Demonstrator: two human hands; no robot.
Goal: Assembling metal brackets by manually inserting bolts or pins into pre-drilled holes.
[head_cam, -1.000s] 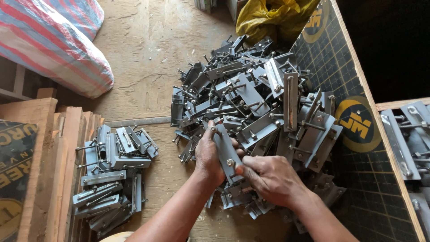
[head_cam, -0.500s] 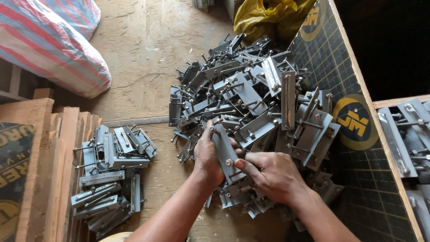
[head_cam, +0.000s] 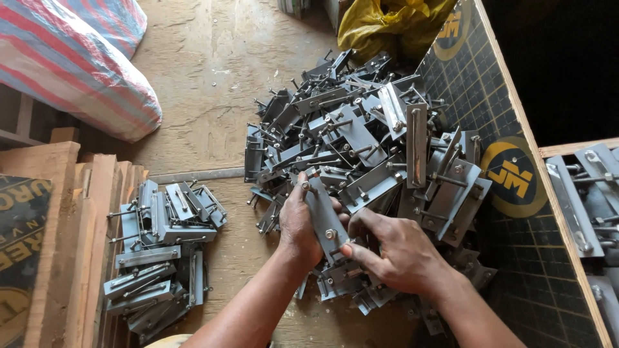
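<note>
Over plywood point(head_cam: 213, 84), left hand point(head_cam: 298, 227) and right hand point(head_cam: 393, 252) grip a grey bolted plate point(head_cam: 324, 216), seemingly flat, its long axis pointing up-left.

A: Both hands on one grey metal plate point(head_cam: 324, 216), centre frame. Left hand point(head_cam: 298, 225) grips its left edge; right hand point(head_cam: 394, 251) pinches the lower end by a bolt.

B: Around them?

A: Big heap of plates point(head_cam: 361, 142) above, touching the printed board point(head_cam: 490, 129) at right. Smaller stack point(head_cam: 161, 251) lower left. Striped sack point(head_cam: 77, 64) upper left.
</note>
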